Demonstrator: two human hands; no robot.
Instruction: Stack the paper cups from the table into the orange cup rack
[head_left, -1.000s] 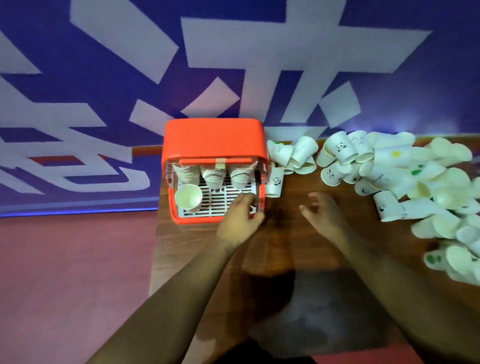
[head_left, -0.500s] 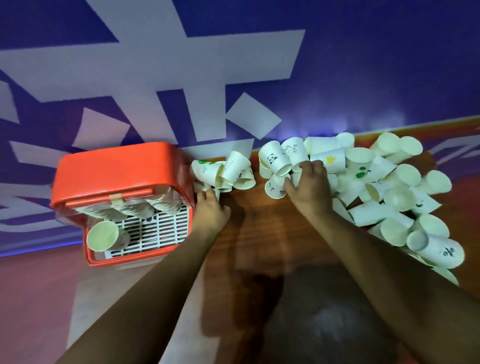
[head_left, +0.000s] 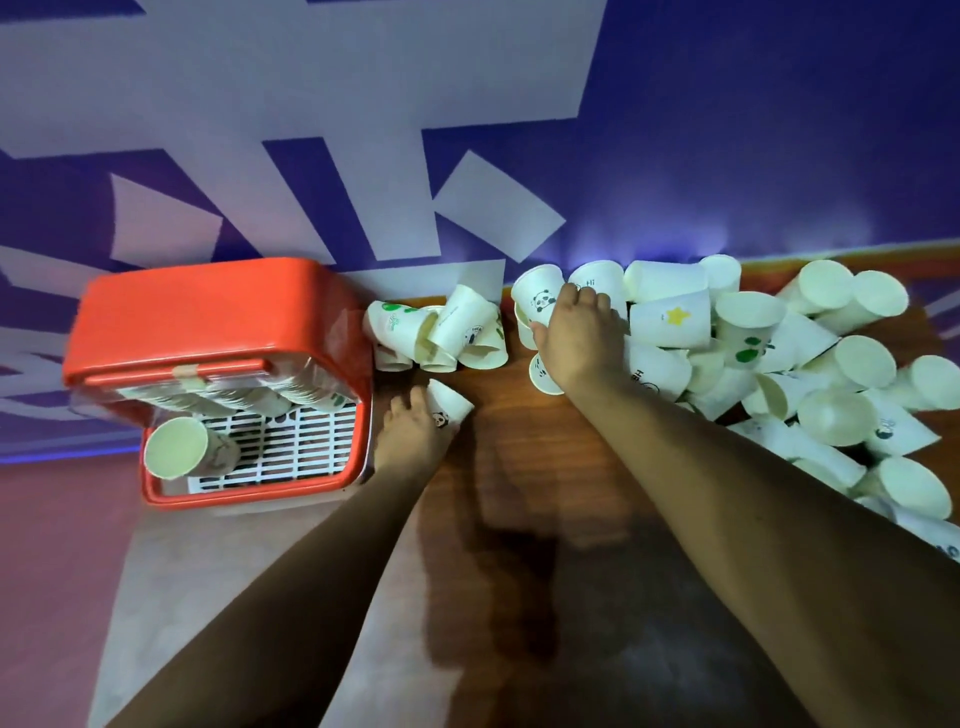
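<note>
Purple wall stands behind the brown wooden tabletop. Along its far edge and right side lie heaped white paper cups. At its left edge sits the orange plastic cup rack. The left hand grips one small white panda cup beside it. The right hand rests on the heap; I cannot tell if it holds one. These cups look light and easy to squash, so hold the sides softly.

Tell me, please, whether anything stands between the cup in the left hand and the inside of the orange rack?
Yes. The left hand holds the panda cup just outside the right side wall of the orange rack, which blocks a straight path. The open front looks reachable; one loose cup lies inside at the left only.
</note>
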